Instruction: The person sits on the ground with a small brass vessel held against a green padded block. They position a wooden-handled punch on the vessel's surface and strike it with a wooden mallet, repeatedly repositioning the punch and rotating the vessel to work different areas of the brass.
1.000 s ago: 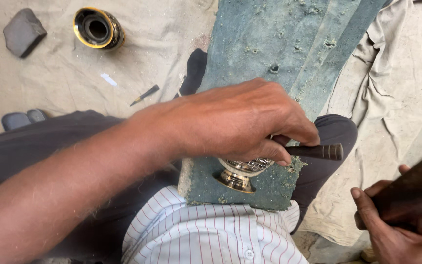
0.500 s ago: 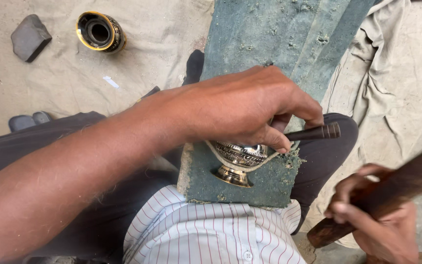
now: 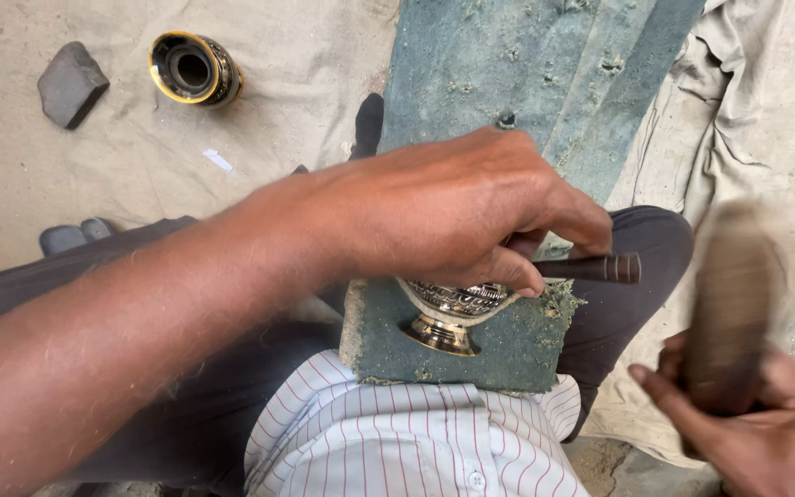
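Left hand [image 3: 471, 207]: closed around a dark thin metal tool [image 3: 591, 268], pressing its tip on the shiny metal cup [image 3: 453, 308].
Metal cup: lies on its side on the green board [image 3: 508, 83], at the end near the striped shirt [image 3: 397, 433].
Right hand [image 3: 766, 433]: closed around a blurry wooden mallet [image 3: 733, 304], apart from the cup.
Floor cloth [image 3: 259, 129]: a grey stone [image 3: 71, 83] and a gold ring-shaped pot [image 3: 193, 68] lie far off.

The left hand [image 3: 471, 212] covers most of the engraved brass cup [image 3: 453, 308]; only its foot and a band of pattern show. The dark punch [image 3: 591, 268] vanishes under the fingers, its tip hidden. Near right, the wooden mallet [image 3: 729, 304] is a smear of blur, and the right hand [image 3: 766, 433] gripping it runs off the frame's corner.
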### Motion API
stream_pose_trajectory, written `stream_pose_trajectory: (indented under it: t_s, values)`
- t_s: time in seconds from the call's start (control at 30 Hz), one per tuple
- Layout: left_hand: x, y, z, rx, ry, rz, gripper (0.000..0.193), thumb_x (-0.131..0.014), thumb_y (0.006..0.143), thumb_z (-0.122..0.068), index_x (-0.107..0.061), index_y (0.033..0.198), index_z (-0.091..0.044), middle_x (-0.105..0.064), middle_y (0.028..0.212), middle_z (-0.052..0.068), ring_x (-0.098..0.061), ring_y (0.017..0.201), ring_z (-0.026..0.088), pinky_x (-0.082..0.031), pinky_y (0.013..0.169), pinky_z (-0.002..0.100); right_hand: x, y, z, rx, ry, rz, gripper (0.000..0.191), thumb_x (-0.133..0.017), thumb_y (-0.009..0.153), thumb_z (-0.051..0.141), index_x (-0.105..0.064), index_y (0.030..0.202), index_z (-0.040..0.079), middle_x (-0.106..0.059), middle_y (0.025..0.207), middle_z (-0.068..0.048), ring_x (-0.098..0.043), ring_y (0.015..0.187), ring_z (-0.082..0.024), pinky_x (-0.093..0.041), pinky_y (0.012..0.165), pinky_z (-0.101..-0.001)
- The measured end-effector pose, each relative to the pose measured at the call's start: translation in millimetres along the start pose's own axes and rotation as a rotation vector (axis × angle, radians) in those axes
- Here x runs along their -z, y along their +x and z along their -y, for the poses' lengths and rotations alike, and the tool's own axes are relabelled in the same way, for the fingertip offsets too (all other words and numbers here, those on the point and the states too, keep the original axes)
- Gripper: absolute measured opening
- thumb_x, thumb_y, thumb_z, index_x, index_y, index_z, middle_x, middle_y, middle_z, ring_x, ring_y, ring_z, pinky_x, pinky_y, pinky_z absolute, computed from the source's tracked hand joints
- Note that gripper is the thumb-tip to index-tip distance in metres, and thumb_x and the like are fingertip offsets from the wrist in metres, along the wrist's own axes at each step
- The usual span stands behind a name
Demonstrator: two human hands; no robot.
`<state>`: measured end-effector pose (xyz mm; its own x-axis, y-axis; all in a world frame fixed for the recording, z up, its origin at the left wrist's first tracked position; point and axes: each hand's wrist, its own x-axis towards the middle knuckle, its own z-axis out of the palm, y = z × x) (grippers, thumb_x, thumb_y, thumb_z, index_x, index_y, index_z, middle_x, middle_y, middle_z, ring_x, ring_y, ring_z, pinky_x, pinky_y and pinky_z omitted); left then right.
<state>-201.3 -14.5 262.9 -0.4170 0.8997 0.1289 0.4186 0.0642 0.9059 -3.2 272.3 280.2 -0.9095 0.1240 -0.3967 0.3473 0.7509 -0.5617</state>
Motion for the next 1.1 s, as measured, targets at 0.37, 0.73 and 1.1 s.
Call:
stream_pose_trajectory:
  t_s: [0.37, 0.73, 1.1]
  values:
    - [-23, -40, -15, 0.391, -0.125, -0.431, 0.020, -0.074, 0.097, -0.015, -0.061, 0.111, -0.009, -0.067, 0.081, 0.002, -0.071, 0.065, 0.010, -0.059, 0.053, 0.024, 44, 49, -113, -0.035, 0.409, 0.156, 0.031, -0.071, 0.104, 0.022, -0.056, 0.088, 0.001, -0.062, 0.070, -0.015, -0.072, 0.061, -0.026, -0.067, 0.067, -0.0416]
    - [-42, -47, -19, 0.418, -0.066, -0.597, 0.025, -0.080, 0.094, -0.010, -0.058, 0.104, -0.005, -0.065, 0.079, 0.002, -0.070, 0.070, 0.007, -0.062, 0.056, 0.018, 65, 184, -134, 0.353, -0.275, 0.066, 0.060, -0.077, 0.080, 0.002, -0.052, 0.133, -0.011, -0.060, 0.093, -0.024, -0.066, 0.085, -0.032, -0.058, 0.077, -0.0474]
    - [-27, -28, -24, 0.484, -0.120, -0.377, 0.020, -0.076, 0.092, -0.013, -0.070, 0.111, -0.010, -0.068, 0.071, -0.001, -0.066, 0.056, 0.008, -0.056, 0.045, 0.024, 45, 197, -177, 0.183, -0.245, 0.150, 0.049, -0.073, 0.082, -0.003, -0.058, 0.128, -0.001, -0.065, 0.095, -0.016, -0.066, 0.088, -0.022, -0.058, 0.087, -0.0385]
